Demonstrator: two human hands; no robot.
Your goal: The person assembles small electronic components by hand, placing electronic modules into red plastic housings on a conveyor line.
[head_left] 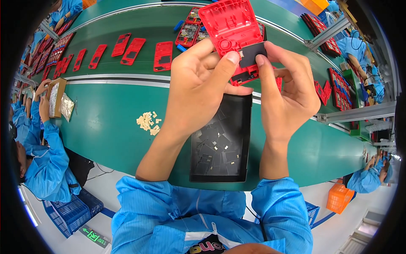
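Note:
Up over the far side of the green bench, my left hand (194,89) is closed around a red plastic housing (230,25), its thumb on the inner face. The moulded inside faces me. My right hand (289,86) pinches a flat black rectangular pad (252,53) between thumb and fingers, against the housing's middle. Small pale contacts show at the pad's left end. Whether it is seated cannot be told. Below my hands lies a black tray (244,163) holding several thin dark pieces (220,160) and small pale bits. To its left sits a pile of cream-coloured small parts (145,121).
Red shells (163,57) lie in a row along the far green belt (148,25), beside red trays of circuit boards (187,34). Co-workers in blue sit at left (48,165) and right (364,182). A cardboard box (59,97) and clear bag (67,106) stand at left.

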